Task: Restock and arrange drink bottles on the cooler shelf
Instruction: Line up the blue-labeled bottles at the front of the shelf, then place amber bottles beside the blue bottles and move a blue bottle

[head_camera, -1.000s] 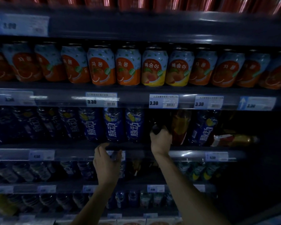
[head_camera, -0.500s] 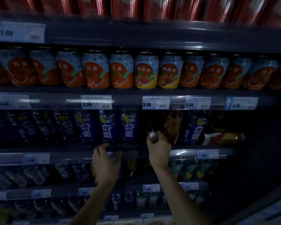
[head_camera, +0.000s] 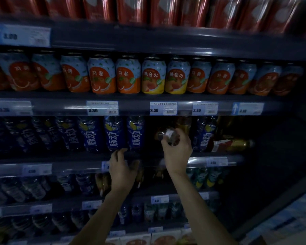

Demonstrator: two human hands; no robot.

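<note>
My right hand (head_camera: 177, 152) grips a dark bottle (head_camera: 166, 134) by its white-capped end, tilted toward me in a gap on the blue-bottle shelf. To the left of that gap stands a row of blue drink bottles (head_camera: 135, 133). Another blue bottle (head_camera: 204, 135) and an amber bottle (head_camera: 184, 123) stand to the right. A red-and-gold bottle (head_camera: 231, 145) lies on its side further right. My left hand (head_camera: 123, 169) rests on the front rail of that shelf (head_camera: 78, 167), fingers curled over the edge, holding nothing I can make out.
Above is a shelf of orange and yellow fruit-drink cans (head_camera: 128, 76), and red cans (head_camera: 166, 9) on top. Lower shelves hold more dim bottles (head_camera: 32, 188). Price tags (head_camera: 163, 108) line the rails. The right side of the cooler is dark.
My right hand has pulled the dark bottle outward and tipped its cap toward me. The left hand stays on the shelf rail. The view has tilted slightly upward.
</note>
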